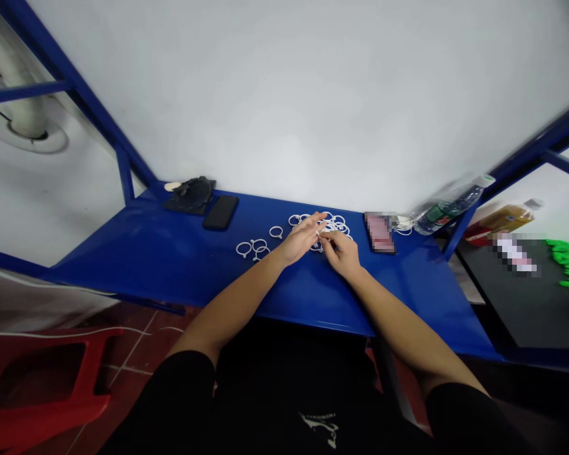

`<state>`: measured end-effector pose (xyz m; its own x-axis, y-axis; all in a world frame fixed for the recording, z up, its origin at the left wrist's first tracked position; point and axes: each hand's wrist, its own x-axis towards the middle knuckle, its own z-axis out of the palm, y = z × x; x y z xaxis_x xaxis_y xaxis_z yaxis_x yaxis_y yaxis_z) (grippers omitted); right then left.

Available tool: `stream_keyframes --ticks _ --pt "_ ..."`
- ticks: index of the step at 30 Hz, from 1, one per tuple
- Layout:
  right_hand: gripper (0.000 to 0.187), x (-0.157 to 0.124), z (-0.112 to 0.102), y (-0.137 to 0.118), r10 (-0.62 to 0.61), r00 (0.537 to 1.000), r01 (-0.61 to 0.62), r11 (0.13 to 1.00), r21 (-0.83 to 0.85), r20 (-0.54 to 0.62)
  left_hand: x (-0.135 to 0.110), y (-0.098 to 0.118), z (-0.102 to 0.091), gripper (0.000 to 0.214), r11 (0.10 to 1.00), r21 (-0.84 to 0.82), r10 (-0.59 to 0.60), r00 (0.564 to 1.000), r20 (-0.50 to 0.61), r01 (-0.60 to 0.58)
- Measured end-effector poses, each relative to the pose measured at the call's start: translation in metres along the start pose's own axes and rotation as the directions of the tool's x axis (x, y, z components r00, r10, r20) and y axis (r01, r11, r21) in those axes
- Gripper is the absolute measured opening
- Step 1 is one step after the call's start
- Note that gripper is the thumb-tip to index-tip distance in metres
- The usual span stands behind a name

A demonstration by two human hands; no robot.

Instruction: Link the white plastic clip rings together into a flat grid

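Over a blue table, my two hands meet beside a pile of thin white plastic rings [340, 226], each with a small tab. My left hand [299, 241] is turned on its edge, its fingers stretched out towards the pile. Close against it, my right hand [344, 254] has its fingers curled in a pinch. A small white part of a ring [318, 233] shows between the hands at the right fingertips; the rest of that ring is hidden. Several more white rings [275, 232] lie to the left of my left hand, some overlapping.
A black phone [220, 212] and a crumpled black bag [192, 194] lie at the back left. On the right are another phone [380, 232], a white cable [403, 224] and a clear bottle [450, 208] leaning by the blue frame. A red stool [76, 379] stands at lower left.
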<state>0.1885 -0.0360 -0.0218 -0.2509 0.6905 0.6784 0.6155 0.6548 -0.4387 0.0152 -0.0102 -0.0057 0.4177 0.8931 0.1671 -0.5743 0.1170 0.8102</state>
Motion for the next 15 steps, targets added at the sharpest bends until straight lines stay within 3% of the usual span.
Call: stream_keyframes --ticks 6,10,13,15 --pt "0.018 0.004 -0.002 0.0 -0.038 0.999 0.038 0.999 0.001 -0.002 -0.008 0.002 0.005 0.041 0.993 0.117 -0.014 0.996 0.087 0.004" --pt "0.017 0.004 -0.005 -0.001 -0.002 0.991 -0.002 1.0 -0.031 -0.137 -0.011 0.016 0.006 0.039 0.949 0.316 -0.013 0.997 0.081 -0.013" --pt "0.016 0.005 -0.009 0.001 0.057 0.961 -0.066 0.997 -0.026 -0.269 -0.009 0.033 -0.006 0.038 0.869 0.49 0.092 0.996 -0.017 -0.072" --pt "0.014 0.007 -0.011 0.005 0.081 0.941 -0.086 0.996 -0.001 -0.33 -0.008 0.047 -0.023 0.035 0.764 0.632 0.243 0.965 -0.095 -0.13"
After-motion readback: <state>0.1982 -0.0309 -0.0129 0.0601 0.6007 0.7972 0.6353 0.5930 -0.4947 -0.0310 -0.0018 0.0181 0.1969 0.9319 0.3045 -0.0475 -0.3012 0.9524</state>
